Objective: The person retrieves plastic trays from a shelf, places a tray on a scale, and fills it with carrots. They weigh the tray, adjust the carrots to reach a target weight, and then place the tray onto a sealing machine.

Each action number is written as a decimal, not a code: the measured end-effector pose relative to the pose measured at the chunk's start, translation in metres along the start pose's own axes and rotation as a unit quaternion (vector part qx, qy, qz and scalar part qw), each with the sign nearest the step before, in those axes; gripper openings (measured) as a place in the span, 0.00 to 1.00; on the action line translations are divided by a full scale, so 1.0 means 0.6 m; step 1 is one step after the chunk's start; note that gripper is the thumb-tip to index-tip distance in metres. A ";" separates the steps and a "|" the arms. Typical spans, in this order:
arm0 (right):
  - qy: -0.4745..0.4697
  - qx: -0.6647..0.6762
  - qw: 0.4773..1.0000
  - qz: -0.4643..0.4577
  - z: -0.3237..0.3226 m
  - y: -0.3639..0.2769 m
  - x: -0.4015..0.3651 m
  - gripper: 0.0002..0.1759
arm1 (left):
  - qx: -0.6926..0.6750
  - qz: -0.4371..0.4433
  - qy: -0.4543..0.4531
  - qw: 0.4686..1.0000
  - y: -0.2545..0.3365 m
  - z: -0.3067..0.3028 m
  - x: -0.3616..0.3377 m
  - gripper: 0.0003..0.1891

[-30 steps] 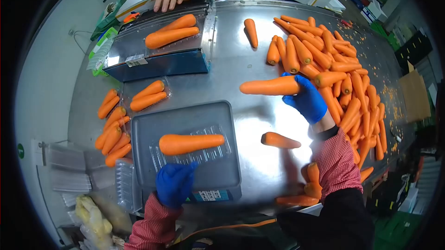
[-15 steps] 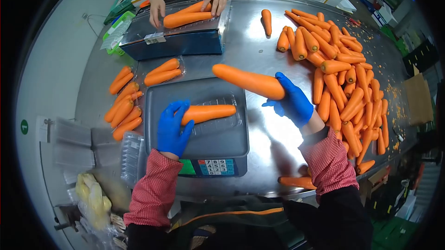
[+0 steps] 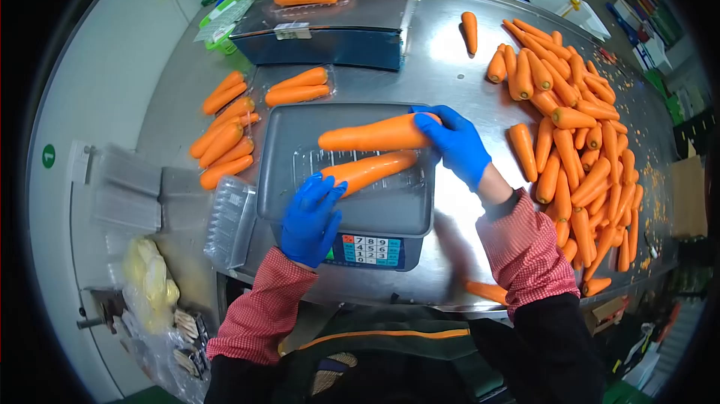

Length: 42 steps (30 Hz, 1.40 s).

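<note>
Right hand (image 3: 454, 145), centre of frame: fingers closed round the right end of the upper carrot (image 3: 367, 135), held level over the far side of the tray (image 3: 319, 162). I can't tell if it touches the tray yet.

Left hand (image 3: 310, 218), lower centre: fingers bent over the left end of the lower carrot (image 3: 373, 169), pinning it rather than fully gripping. That carrot lies slanted in the tray, which sits on the scale (image 3: 296, 130), with the keypad (image 3: 367, 249) below it.

To do it well, as I judge it:
- Straighten the lower carrot first so there is room beside it.
- Lay the upper carrot parallel, in the tray's grooves, with no end hanging over the rim.
- Let go with both hands and keep sleeves off the scale, or the reading will be off.
- The tray looks light, so set the carrot down gently or it may slide.

Around them: loose pile (image 3: 577, 142) at right, packed pair (image 3: 297, 90) just above the scale, empty trays (image 3: 225, 220) at left, all on the surface (image 3: 450, 78).
</note>
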State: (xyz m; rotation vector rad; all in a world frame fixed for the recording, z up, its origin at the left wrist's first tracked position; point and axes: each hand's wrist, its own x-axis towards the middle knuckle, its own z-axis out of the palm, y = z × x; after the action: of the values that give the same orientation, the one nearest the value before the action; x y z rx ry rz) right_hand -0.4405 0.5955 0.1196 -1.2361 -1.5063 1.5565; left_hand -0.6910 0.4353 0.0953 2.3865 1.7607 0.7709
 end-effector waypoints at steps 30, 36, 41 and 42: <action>0.069 -0.527 0.846 -0.052 0.062 0.045 -0.064 0.22 | -0.034 -0.294 0.015 0.955 -0.097 -0.009 -0.010 0.24; 0.087 -0.521 0.845 -0.080 0.061 0.062 -0.060 0.22 | -0.074 -0.127 -0.027 0.989 -0.069 -0.034 0.014 0.32; 0.112 -0.519 0.842 -0.099 0.068 0.069 -0.065 0.21 | -0.083 -0.146 -0.026 0.985 -0.069 -0.004 0.032 0.34; 0.119 -0.515 0.842 -0.108 0.068 0.074 -0.065 0.21 | -0.089 -0.146 -0.016 0.985 -0.065 -0.005 0.031 0.33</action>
State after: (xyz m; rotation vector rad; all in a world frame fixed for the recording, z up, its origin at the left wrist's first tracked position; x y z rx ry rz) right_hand -0.4568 0.5380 0.0794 -1.6255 -2.2887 0.3229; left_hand -0.7224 0.4648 0.0906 1.9602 1.8806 0.8056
